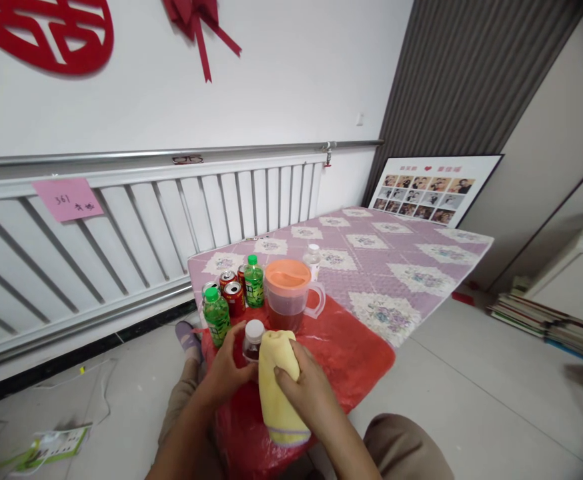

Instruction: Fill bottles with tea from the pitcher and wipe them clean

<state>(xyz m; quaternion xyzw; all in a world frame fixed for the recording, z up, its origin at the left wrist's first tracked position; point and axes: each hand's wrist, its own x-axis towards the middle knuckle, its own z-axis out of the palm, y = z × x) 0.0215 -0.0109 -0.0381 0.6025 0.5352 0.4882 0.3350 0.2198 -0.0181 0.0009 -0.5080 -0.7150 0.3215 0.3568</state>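
My left hand [230, 369] curls around a small clear bottle [253, 347] with a white cap and dark liquid inside, its thumb at the front and fingers at the side. In my right hand [311, 387] is a folded yellow towel [277, 393], held upright just right of the bottle and partly covering it. Behind them stands a clear plastic pitcher [284, 312] with an orange lid and brownish liquid. Two green-capped bottles, one nearer [216, 317] and one farther [254, 283], stand left of the pitcher beside several red drink cans [234, 298].
A red plastic sheet [351, 350] covers the table's near end, over a purple floral tablecloth [371, 263]. Another white-capped bottle [312, 260] stands behind the pitcher. A white radiator [251, 200] runs along the wall. A power strip [54, 448] lies on the floor at left.
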